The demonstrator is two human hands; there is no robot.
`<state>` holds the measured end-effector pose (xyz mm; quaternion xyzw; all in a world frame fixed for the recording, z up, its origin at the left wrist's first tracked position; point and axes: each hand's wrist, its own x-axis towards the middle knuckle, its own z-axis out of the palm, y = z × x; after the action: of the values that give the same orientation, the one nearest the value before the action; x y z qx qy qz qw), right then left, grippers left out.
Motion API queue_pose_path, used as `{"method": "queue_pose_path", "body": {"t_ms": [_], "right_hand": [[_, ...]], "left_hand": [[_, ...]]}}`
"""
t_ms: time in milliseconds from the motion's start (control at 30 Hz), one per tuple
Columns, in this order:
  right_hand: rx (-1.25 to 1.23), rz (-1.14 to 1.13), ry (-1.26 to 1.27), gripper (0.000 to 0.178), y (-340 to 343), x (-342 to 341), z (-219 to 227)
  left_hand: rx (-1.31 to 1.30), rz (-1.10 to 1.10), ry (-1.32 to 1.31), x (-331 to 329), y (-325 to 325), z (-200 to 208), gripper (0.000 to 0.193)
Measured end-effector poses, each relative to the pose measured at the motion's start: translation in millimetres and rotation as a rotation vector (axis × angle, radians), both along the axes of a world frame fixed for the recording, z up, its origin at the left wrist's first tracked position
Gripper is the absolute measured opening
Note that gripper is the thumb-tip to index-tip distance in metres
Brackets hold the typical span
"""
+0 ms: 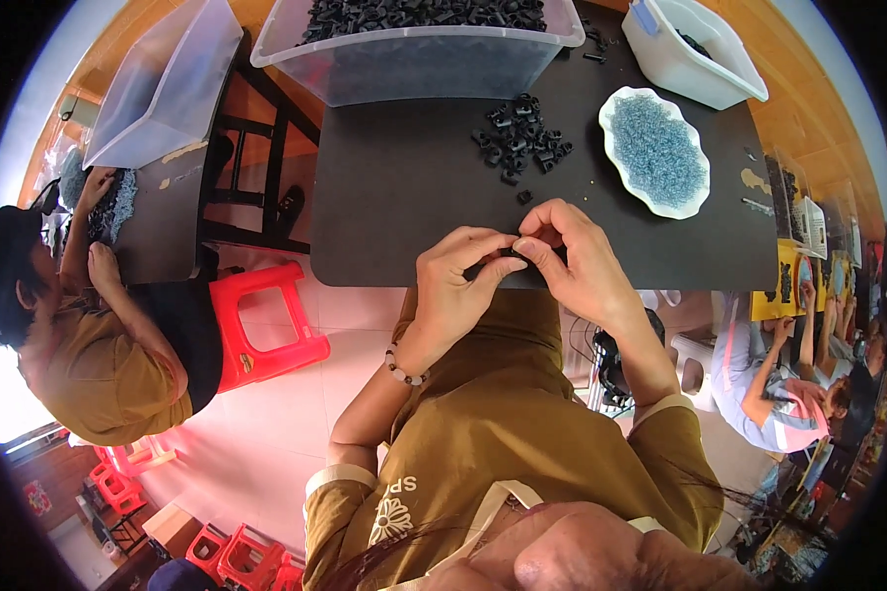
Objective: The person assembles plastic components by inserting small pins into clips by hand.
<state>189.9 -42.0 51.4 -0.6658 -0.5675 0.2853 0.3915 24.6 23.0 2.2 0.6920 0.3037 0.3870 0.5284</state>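
Black part (511, 253) pinched by left fingers (504, 266) and right fingers (543, 256), just inside near edge of table (384, 197); room leftward.

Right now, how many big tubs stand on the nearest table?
2: the clear tub, far side; the white tub, far right. More may be out of frame.

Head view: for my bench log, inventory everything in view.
large bin: one, translucent, far edge
loose parts: many, black, table centre
dish: one, white, table's right
pieces: many, clear bluish, in dish
tub: one, white, far right
table: one, dark, ahead
stools: several, red, left
second bin: one, translucent, upper left
coworkers: several, mixed clothing, both sides
held part: one, black, between fingertips
bracelet: one, dark and pale, left wrist
left hand: one, bare, pinching part
right hand: one, bare, pinching part
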Motion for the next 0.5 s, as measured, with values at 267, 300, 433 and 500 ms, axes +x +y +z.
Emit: {"method": "queue_pose_path", "body": {"t_ms": [267, 300, 433, 500], "right_hand": [[-0.060, 0.048, 0.356, 0.013, 1, 2, -12], [-0.052, 0.046, 0.376, 0.013, 1, 2, -16], [-0.050, 0.047, 0.463, 0.010, 1, 1, -21], [-0.024, 0.026, 0.424, 0.011, 3, 2, -21]], "left_hand": [[-0.023, -0.023, -0.055, 0, 3, -3, 0.022], [-0.030, -0.031, -0.074, 0, 2, -3, 0.022], [-0.029, -0.020, -0.060, -2, 1, -3, 0.022], [-0.005, -0.015, -0.101, -1, 1, -2, 0.023]]}}
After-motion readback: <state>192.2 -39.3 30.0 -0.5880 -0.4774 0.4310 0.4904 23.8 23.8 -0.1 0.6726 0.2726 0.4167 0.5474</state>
